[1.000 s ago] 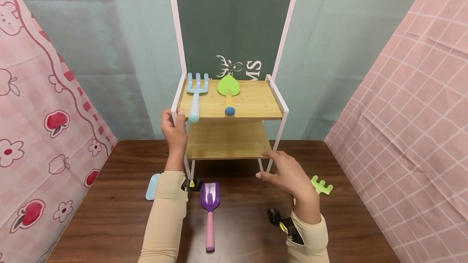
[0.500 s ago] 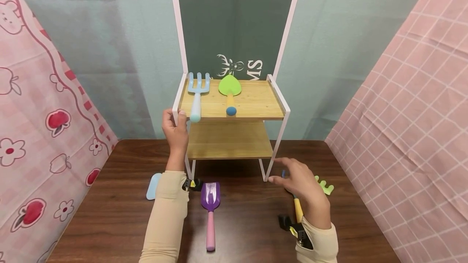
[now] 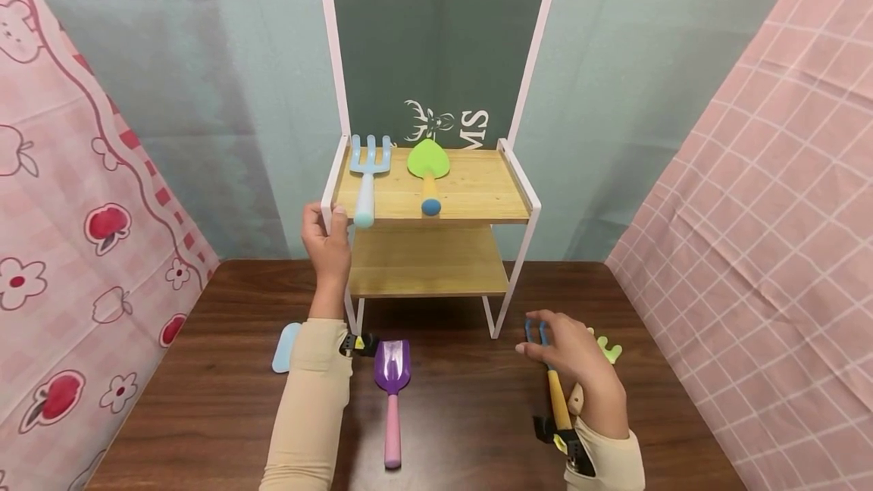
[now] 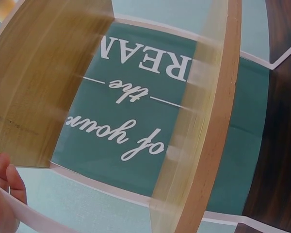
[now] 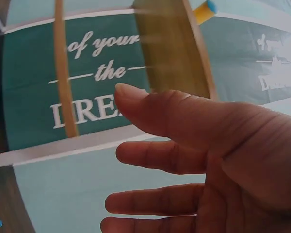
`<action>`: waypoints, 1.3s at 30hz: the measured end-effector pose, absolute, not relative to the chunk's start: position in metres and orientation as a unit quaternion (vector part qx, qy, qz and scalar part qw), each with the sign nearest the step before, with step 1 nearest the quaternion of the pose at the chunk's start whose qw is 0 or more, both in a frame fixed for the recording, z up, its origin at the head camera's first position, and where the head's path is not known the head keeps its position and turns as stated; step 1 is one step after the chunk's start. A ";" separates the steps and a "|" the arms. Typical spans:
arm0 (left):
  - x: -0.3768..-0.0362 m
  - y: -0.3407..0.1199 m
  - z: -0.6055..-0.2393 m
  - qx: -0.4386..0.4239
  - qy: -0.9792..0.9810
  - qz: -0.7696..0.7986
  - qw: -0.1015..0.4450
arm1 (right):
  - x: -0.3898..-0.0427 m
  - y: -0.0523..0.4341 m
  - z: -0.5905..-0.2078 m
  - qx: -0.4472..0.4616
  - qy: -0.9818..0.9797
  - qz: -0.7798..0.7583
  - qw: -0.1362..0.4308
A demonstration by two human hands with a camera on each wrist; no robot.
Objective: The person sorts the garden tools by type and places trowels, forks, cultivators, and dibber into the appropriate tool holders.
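My left hand point(image 3: 329, 248) grips the top left front corner of a two-tier wooden shelf point(image 3: 470, 195) with a white frame. On its upper tier lie a light blue toy garden fork point(image 3: 367, 180) and a green toy trowel point(image 3: 428, 160) with a yellow, blue-tipped handle. My right hand point(image 3: 573, 354) hovers above the table's right side, fingers spread and holding nothing, as the right wrist view shows. Beneath it lies a blue fork with a yellow handle point(image 3: 558, 400), partly hidden. A green rake point(image 3: 609, 350) lies just beyond that hand, also partly covered.
A purple shovel point(image 3: 392, 366) with a pink handle lies on the brown table point(image 3: 450, 430) in front of the shelf. Beside my left sleeve a light blue piece point(image 3: 285, 347) is partly hidden. Cloth curtains point(image 3: 736, 173) surround the table.
My right hand has moved right and slightly down, from near the shelf's right front leg to above the yellow-handled fork. My left hand has stayed on the shelf's corner.
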State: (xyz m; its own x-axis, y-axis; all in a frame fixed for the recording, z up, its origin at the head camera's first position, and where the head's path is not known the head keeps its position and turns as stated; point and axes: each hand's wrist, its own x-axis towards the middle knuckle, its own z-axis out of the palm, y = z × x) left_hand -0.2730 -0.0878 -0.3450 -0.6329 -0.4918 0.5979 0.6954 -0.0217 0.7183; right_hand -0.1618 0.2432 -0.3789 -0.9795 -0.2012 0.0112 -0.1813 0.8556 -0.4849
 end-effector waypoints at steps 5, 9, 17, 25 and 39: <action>-0.269 -0.086 -0.341 -0.089 -0.562 -0.711 0.413 | -0.158 0.249 -0.387 -0.099 0.961 -0.256 0.024; -0.269 -0.086 -0.341 -0.084 -0.561 -0.712 0.414 | -0.157 0.253 -0.393 -0.102 0.961 -0.255 0.039; -0.283 -0.092 -0.355 -0.086 -0.561 -0.711 0.416 | -0.154 0.257 -0.404 -0.100 0.962 -0.240 0.088; -0.292 -0.093 -0.363 -0.087 -0.560 -0.704 0.428 | -0.149 0.260 -0.411 -0.069 0.961 -0.243 0.112; -0.269 -0.087 -0.341 -0.088 -0.565 -0.709 0.412 | -0.142 0.264 -0.433 -0.050 0.966 -0.231 0.102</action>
